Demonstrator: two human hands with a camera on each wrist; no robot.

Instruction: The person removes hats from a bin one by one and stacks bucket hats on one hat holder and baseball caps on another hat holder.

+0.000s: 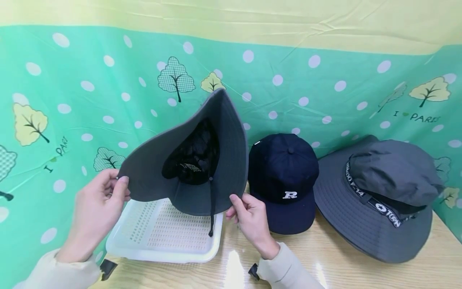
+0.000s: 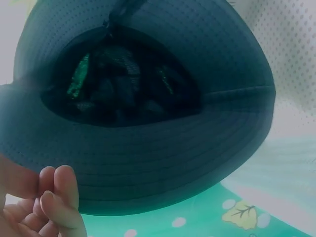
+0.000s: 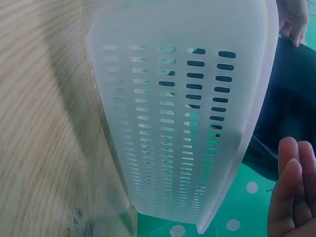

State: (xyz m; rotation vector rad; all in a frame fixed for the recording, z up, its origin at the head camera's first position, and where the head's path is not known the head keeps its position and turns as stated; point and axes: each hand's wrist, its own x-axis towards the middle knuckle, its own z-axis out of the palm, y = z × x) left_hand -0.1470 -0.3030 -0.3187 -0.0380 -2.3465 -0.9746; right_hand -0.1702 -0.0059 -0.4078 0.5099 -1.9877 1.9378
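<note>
A dark grey wide-brimmed sun hat [image 1: 231, 160] is held up with its inside facing me, and its brim is bent into a peak at the top. A thin chin cord [image 1: 211, 212] hangs from it. My left hand [image 1: 99, 202] pinches the brim's left edge between thumb and fingers, also seen in the left wrist view. At the lower right edge, my right hand [image 1: 250, 218] pinches the brim, thumb in front. Behind and below the hat stands a white perforated basket [image 1: 162, 257], partly hidden by it.
Right of the basket lies a navy cap [image 1: 283, 172] with a white letter R. Beside it sits another grey wide-brimmed hat [image 1: 393, 172] with a lettered band. A green patterned cloth [image 1: 144, 80] hangs behind the wooden table [image 1: 231, 249].
</note>
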